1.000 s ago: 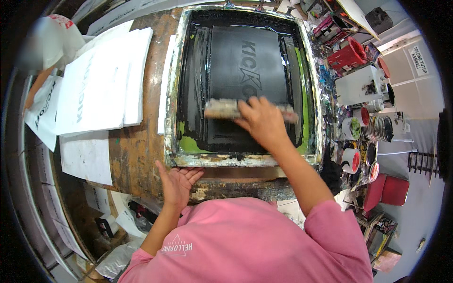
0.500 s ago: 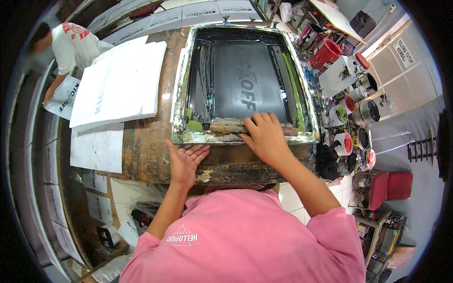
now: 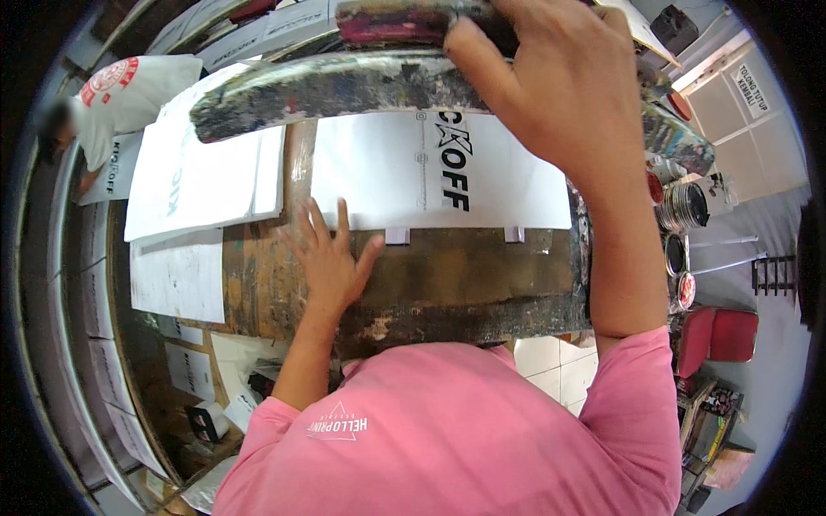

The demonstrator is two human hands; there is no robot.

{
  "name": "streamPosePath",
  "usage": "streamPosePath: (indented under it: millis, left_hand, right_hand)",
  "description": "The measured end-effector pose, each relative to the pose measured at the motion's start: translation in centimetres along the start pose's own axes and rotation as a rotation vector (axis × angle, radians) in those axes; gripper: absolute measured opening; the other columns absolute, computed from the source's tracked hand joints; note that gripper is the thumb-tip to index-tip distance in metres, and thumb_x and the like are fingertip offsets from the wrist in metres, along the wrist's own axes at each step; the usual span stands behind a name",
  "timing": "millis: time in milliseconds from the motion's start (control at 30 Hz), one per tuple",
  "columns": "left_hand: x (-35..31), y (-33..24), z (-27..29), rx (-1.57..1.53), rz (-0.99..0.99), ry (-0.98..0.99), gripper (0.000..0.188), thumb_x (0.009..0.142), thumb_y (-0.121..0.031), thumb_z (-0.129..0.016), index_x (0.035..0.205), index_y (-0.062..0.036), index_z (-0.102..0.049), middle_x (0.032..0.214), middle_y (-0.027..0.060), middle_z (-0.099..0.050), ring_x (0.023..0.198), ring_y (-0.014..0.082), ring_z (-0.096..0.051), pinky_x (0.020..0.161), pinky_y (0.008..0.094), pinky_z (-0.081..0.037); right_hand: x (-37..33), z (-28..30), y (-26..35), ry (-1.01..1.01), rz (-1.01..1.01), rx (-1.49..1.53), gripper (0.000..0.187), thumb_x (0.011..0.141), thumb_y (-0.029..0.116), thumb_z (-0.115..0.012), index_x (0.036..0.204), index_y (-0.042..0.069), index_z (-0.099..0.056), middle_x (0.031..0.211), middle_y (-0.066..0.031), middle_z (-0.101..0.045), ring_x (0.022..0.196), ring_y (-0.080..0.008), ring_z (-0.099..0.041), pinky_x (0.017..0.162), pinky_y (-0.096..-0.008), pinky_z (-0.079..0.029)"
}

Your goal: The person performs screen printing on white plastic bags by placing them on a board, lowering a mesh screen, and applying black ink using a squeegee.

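My right hand (image 3: 551, 82) is raised at the top of the view, closed on the near edge of a paint-crusted screen printing frame (image 3: 318, 90). The frame is tilted up toward me. Just behind that edge, beside my thumb, shows a stained wooden squeegee handle (image 3: 387, 21); whether my fingers also press on it is hidden. Beneath the frame lies a white sheet (image 3: 370, 172) with bold black lettering. My left hand (image 3: 331, 267) hovers or rests near the sheet's lower left corner, fingers spread and holding nothing.
Left of the sheet stands a stack of white sheets (image 3: 215, 172) on the worn wooden table (image 3: 447, 288). Two small pale tabs (image 3: 397, 236) touch the printed sheet's near edge. Paint cans (image 3: 684, 206) line the right side. A person in a white shirt (image 3: 142, 95) handles a printed sheet at far left.
The screen frame has swung up from lying flat, with my right hand on its near edge, uncovering the printed sheet. My left hand has turned over and spread its fingers.
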State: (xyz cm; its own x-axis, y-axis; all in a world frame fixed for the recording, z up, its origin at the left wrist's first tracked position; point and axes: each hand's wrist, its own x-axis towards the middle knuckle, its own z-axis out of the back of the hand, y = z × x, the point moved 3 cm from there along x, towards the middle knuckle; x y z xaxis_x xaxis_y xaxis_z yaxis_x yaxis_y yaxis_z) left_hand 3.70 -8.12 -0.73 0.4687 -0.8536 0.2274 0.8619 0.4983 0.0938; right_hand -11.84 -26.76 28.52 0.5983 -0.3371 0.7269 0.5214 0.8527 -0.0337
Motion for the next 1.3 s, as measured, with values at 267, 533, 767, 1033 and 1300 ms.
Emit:
streamPosePath:
  millis: [267, 533, 767, 1033, 1300]
  left_hand:
    - [3.0, -1.7, 1.5, -0.338, -0.016, 0.057, 0.074, 0.093, -0.050, -0.068, 0.148, -0.0057, -0.049, 0.156, 0.0181, -0.044, 0.149, 0.0375, -0.031, 0.118, 0.0662, -0.017]
    - [10.0, -1.3, 8.2, -0.815, 0.238, -0.389, 0.027, 0.094, -0.011, -0.070, 0.118, 0.0020, -0.072, 0.132, 0.0209, -0.065, 0.131, 0.0361, -0.057, 0.111, 0.0476, -0.043]
    - [6.8, 8.8, 5.8, -1.137, 0.561, -0.410, 0.035, 0.098, -0.009, -0.066, 0.132, 0.0003, -0.065, 0.137, 0.0184, -0.063, 0.113, 0.0143, -0.064, 0.079, 0.0231, -0.055]
    - [4.3, 29.3, 3.3, -0.750, 0.498, -0.454, 0.038, 0.093, -0.012, -0.068, 0.128, 0.0032, -0.067, 0.124, 0.0188, -0.070, 0.116, 0.0239, -0.066, 0.100, 0.0351, -0.049]
    - [6.9, 37.9, 6.0, -0.300, 0.516, -0.438, 0.067, 0.095, -0.032, -0.071, 0.147, 0.0038, -0.048, 0.141, 0.0269, -0.057, 0.124, 0.0282, -0.061, 0.103, 0.0354, -0.047]
  right_hand:
    - [3.7, 0.9, -1.7, 0.006, -0.090, 0.077, 0.041, 0.087, 0.034, -0.056, 0.064, 0.001, -0.059, 0.057, -0.0123, -0.057, 0.053, -0.0258, -0.054, 0.074, -0.0449, -0.046]
    - [5.9, 0.8, -2.9, -0.009, -0.080, 0.106, 0.039, 0.085, 0.032, -0.056, 0.064, 0.000, -0.061, 0.054, -0.0116, -0.057, 0.049, -0.0232, -0.054, 0.062, -0.0409, -0.046]
    - [6.1, 1.0, -2.4, -0.057, -0.038, 0.109, 0.039, 0.084, 0.031, -0.056, 0.064, -0.001, -0.063, 0.052, -0.0109, -0.058, 0.046, -0.0210, -0.054, 0.052, -0.0375, -0.046]
    - [5.0, 1.1, -0.9, -0.001, -0.133, 0.131, 0.037, 0.085, 0.029, -0.057, 0.067, -0.002, -0.064, 0.053, -0.0102, -0.060, 0.047, -0.0185, -0.056, 0.049, -0.0351, -0.047]
    - [3.5, 0.6, -2.2, -0.087, 0.033, -0.065, 0.033, 0.090, 0.036, -0.057, 0.087, 0.004, -0.065, 0.065, -0.0104, -0.061, 0.059, -0.0235, -0.053, 0.067, -0.0382, -0.046]
